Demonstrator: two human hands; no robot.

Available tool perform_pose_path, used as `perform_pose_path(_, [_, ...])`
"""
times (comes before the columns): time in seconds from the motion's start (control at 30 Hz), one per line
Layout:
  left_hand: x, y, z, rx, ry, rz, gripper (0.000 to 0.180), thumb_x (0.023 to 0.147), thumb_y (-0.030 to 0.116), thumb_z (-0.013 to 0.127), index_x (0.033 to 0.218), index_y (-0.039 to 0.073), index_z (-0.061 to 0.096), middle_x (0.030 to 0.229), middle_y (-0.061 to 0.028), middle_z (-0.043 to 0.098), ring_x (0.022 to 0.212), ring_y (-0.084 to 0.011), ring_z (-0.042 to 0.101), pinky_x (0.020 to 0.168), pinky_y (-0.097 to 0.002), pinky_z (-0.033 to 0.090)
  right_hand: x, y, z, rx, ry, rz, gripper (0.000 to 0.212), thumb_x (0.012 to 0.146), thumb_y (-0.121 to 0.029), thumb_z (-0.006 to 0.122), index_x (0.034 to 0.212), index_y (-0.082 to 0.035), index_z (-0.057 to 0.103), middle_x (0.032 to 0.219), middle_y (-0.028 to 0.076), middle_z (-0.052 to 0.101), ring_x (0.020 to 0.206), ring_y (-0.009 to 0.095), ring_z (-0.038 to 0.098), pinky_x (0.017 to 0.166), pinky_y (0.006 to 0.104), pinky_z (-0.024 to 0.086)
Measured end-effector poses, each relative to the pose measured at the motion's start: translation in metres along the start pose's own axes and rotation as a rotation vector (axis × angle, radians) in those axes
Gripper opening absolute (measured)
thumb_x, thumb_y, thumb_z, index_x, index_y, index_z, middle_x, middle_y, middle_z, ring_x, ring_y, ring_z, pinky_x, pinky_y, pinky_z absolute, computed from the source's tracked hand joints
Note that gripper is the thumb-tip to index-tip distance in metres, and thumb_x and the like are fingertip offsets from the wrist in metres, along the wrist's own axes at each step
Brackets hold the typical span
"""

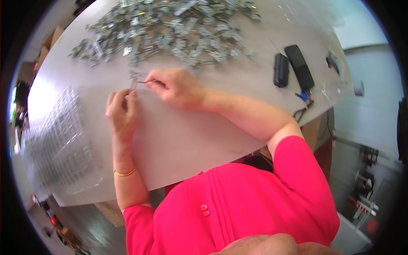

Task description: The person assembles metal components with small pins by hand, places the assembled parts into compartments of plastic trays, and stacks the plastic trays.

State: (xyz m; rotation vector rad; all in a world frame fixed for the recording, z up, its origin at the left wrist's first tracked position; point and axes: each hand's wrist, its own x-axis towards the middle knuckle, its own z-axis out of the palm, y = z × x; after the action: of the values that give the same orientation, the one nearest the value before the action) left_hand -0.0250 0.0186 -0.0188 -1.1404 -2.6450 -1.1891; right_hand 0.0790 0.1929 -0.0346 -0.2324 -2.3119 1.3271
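My left hand (122, 111) is pinched closed, thumb against fingers, at the tip of a small, thin greyish piece (134, 83). From the right, my right hand (180, 88) is closed around a thin dark rod-like tool (143, 81), whose tip meets that piece. Most of the tool is hidden in the fingers, so its exact kind does not show. Just beyond the two hands spreads a large heap of small silvery-grey metal parts (170, 36), with a few loose ones (134, 73) at its near edge.
Clear plastic trays (63, 144) with ridged compartments lie on the left of the white table (178, 148). At the right are a black case (281, 70), a black phone (299, 67), keys (304, 95) and a clear bottle (340, 90). Clear plastic film (304, 15) lies at the far right.
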Motion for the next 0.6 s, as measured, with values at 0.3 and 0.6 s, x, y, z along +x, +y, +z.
perform_pose_path(0.3, [-0.002, -0.003, -0.005, 0.032, 0.089, -0.167, 0.015, 0.095, 0.016, 0.069, 0.097, 0.002, 0.068, 0.075, 0.0008, 0.058, 0.066, -0.0075, 0.050, 0.062, -0.0251, 0.045, 0.008, 0.005, 0.008, 0.072, -0.028, -0.116, 0.014, 0.092, -0.018, 0.067, 0.101, -0.007, 0.068, 0.083, 0.017, 0.070, 0.075, 0.033, 0.069, 0.065, 0.0415, 0.053])
perform_pose_path(0.6, [-0.001, -0.013, 0.003, 0.104, 0.224, 0.038, 0.013, 0.088, 0.014, 0.070, 0.088, 0.001, 0.067, 0.077, -0.0154, 0.064, 0.069, -0.0290, 0.061, 0.065, -0.0394, 0.049, 0.002, -0.009, -0.001, 0.084, -0.039, 0.021, 0.009, 0.096, -0.015, 0.065, 0.099, -0.007, 0.067, 0.069, 0.011, 0.063, 0.057, 0.018, 0.058, 0.054, 0.0322, 0.046])
